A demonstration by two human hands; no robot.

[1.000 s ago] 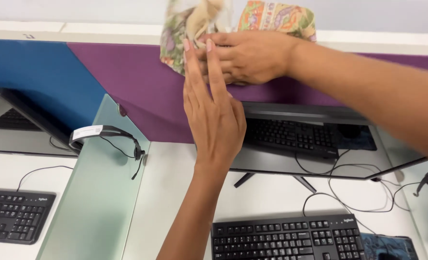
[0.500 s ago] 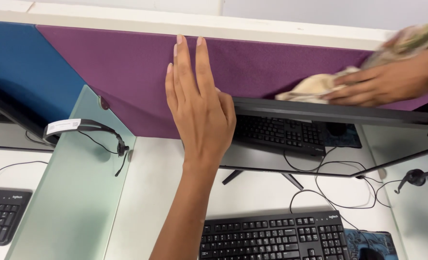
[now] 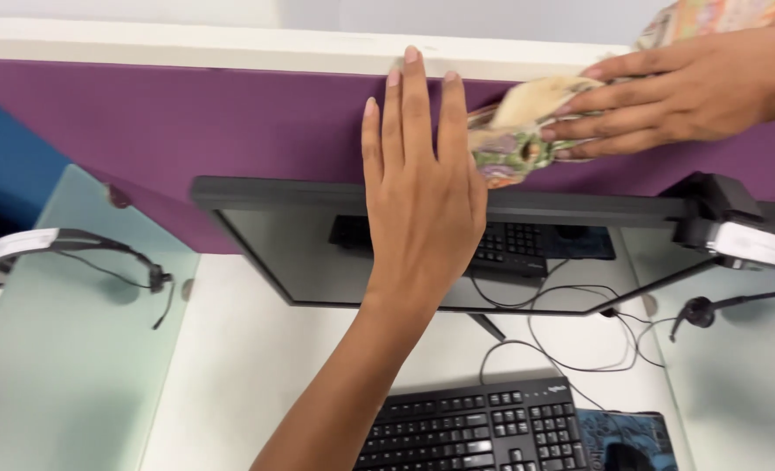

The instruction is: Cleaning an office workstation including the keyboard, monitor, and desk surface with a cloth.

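While the monitor stands at the middle of the white bench with its dark screen tilted up, everything else can be placed against it. Far to its left, a black headset with a white tag hangs over the top edge of a frosted glass divider. Behind the monitor runs a purple partition panel capped by a white ledge, with a blue panel at its left end.

Over the monitor's upper middle, the left hand is raised flat and open, fingers straight and close together, fingertips reaching up to the white ledge; it grips nothing. Whether the palm actually presses the panel or the monitor's top edge cannot be told.

Just right of that hand, above the monitor's top edge, a crumpled patterned cloth lies against the purple panel. The right hand comes in from the right with fingers extended, pinning and pinching the cloth at its fingertips.

Below the monitor sits a black keyboard, with a dark patterned mouse pad beside it to the right. Cables trail from the monitor's underside, and a second headset lies beyond its right corner.
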